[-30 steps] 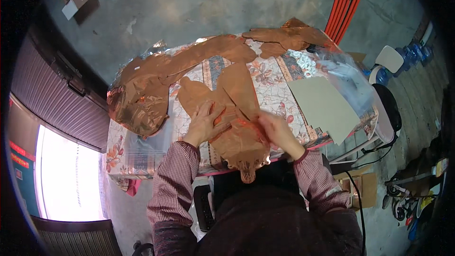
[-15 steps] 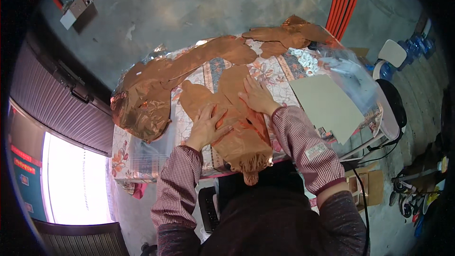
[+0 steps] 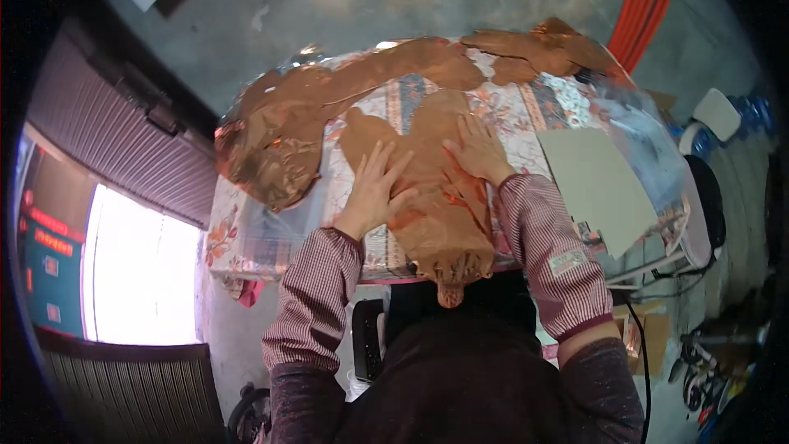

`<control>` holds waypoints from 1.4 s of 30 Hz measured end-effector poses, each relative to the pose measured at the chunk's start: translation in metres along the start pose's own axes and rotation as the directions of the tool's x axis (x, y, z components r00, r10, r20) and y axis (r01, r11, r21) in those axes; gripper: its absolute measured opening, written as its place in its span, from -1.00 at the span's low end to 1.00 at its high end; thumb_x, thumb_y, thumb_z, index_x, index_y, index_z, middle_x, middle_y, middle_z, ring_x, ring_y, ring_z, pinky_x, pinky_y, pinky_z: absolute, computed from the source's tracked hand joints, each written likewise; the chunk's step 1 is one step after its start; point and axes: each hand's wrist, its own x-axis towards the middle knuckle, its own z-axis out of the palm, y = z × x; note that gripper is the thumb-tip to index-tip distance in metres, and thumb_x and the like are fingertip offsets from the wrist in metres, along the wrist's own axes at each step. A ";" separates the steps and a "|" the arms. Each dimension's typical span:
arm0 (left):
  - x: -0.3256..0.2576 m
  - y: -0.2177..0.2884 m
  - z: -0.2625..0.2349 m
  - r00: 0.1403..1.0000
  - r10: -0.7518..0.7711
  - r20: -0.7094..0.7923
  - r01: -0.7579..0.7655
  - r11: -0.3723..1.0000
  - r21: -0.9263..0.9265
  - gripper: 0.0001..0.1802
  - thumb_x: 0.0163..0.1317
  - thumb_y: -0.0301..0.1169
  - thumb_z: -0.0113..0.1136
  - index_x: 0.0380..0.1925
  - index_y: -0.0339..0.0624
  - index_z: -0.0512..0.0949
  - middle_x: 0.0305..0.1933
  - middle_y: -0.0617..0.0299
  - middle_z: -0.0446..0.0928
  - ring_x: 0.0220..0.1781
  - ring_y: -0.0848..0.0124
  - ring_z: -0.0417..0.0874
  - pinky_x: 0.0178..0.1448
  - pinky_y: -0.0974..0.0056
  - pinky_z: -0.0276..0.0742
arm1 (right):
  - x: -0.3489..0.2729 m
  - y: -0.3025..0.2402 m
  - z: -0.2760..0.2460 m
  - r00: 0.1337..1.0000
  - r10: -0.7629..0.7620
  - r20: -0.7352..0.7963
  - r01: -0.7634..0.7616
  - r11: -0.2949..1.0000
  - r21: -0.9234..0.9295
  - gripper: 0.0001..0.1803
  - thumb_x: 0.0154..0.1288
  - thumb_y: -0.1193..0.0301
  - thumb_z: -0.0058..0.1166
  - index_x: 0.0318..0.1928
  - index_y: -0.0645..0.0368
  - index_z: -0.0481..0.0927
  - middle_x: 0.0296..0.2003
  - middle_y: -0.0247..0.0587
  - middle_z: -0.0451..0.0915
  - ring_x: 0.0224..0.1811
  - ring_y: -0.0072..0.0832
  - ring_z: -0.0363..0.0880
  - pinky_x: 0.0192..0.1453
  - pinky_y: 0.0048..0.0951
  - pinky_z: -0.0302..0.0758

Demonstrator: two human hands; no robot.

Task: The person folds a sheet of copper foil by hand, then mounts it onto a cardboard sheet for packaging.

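A flat copper-brown foil balloon point(image 3: 444, 226) lies in front of me on the flowered tablecloth point(image 3: 226, 242). Two rounded lobes form its far end, and its crinkled near end, with a short tab, hangs over the table edge. My left hand point(image 3: 370, 193) rests with spread fingers on the balloon's left side. On the upper right lobe, my right hand point(image 3: 479, 150) lies flat, fingers outstretched. Neither hand grips anything. Creases and a shiny fold run down the balloon's right side, between the hands.
More flat copper foil pieces point(image 3: 279, 148) stretch along the table's far side. To the right lie a beige board point(image 3: 596, 185), clear plastic film point(image 3: 645, 144) and a pile of small white items point(image 3: 569, 96). Beyond the table's left side is a ribbed shutter point(image 3: 123, 107).
My left hand has opened out, its fingers now more widely spread on the foil. The balloon's upper middle looks flatter. My right hand stays on the upper right lobe. The whole view has shifted slightly.
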 end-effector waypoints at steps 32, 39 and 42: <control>-0.032 0.016 -0.016 0.491 -0.716 0.496 0.333 -0.372 -0.866 -0.84 0.27 -0.49 0.13 -0.17 -0.16 0.43 -0.22 0.23 0.53 -0.25 0.41 0.61 -0.31 0.33 0.59 | -0.001 0.002 0.001 0.993 -0.049 -0.107 0.058 0.996 0.074 -0.21 0.35 -0.07 -0.21 0.32 0.36 0.18 0.36 0.13 0.13 0.45 -0.09 0.04 0.44 -0.03 0.02; 0.043 -0.007 0.015 0.547 -0.795 0.262 0.353 -0.066 -0.933 -0.68 0.19 -0.57 0.16 -0.03 -0.32 0.45 -0.19 0.09 0.60 -0.27 0.32 0.64 -0.24 0.28 0.60 | 0.000 0.003 0.006 0.990 -0.046 -0.134 0.056 0.996 0.073 -0.21 0.35 -0.07 -0.20 0.32 0.36 0.17 0.35 0.14 0.16 0.44 -0.08 0.05 0.44 -0.04 0.03; 0.053 0.004 0.024 0.855 -0.518 -0.006 0.470 0.780 -0.414 -0.46 0.05 -0.60 0.18 0.09 -0.37 0.35 -0.06 -0.11 0.47 -0.05 0.03 0.54 -0.07 0.13 0.52 | -0.004 0.002 0.006 0.989 -0.060 -0.138 0.071 0.994 0.080 -0.21 0.33 -0.05 -0.17 0.32 0.37 0.18 0.34 0.14 0.17 0.44 -0.08 0.06 0.44 -0.04 0.03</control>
